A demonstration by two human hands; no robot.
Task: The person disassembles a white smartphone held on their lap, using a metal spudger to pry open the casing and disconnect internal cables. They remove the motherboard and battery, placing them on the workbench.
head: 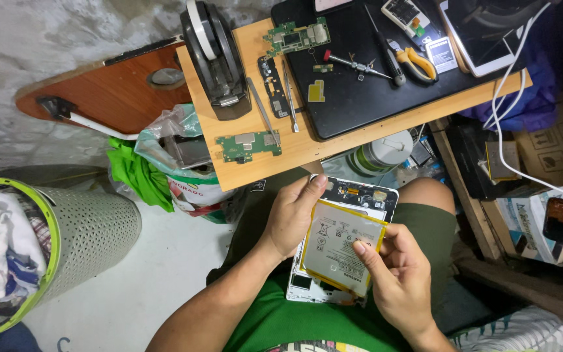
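Seated at a low wooden board (360, 133), with an opened white tablet (360, 195) resting on the lap over green shorts. Left hand (291, 218) wrapped round the tablet's left edge, thumb and fingers clamped on the frame near its top corner. Right hand (402, 280) pinching the flat battery (340, 248) (silvery pouch, yellow border) by its lower right part, thumb pressed on its face, fingers hidden beneath. Battery lying tilted over the open back of the tablet, seemingly raised a little off it at the near side; whether still stuck underneath cannot be told. Best handled flat and slowly, judging by the soft pouch: no bending, no creasing, no digging with a fingernail, steady even pull along its length, left grip firm so the frame does not twist. Worth keeping clear of the small connectors at the tablet's top end. On the board above: a green circuit board (247, 145), a second one (296, 37), tweezers (290, 104), a screwdriver (360, 66), yellow-handled pliers (417, 63) on a black mat (360, 104). To the left, a perforated laundry basket (86, 234).
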